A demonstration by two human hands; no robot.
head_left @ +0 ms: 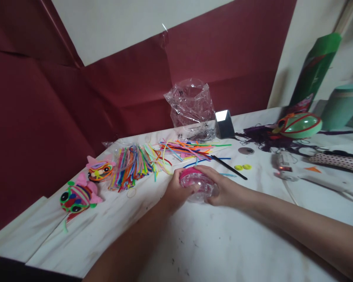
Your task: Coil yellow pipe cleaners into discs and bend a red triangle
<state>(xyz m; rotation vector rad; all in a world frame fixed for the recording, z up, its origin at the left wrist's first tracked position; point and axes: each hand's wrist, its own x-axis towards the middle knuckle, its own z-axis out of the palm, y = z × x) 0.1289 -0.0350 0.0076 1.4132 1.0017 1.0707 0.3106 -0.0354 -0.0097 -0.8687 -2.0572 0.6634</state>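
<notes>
A clear plastic ball with a pink top (196,184) rests on the white table (223,243), held between both my hands. My left hand (176,192) wraps its left side with curled fingers. My right hand (220,187) cups its right side and top. A heap of coloured pipe cleaners (135,164) lies just beyond my left hand, with more loose pipe cleaners (191,149) behind the ball.
Two finished pipe-cleaner fish (76,196) (100,170) sit at the left. A crumpled clear bag (191,103), a small mirrored box (225,123), two yellow buttons (242,167), a glue gun (284,166), a green fish ball (300,125) and dark purple strands lie behind.
</notes>
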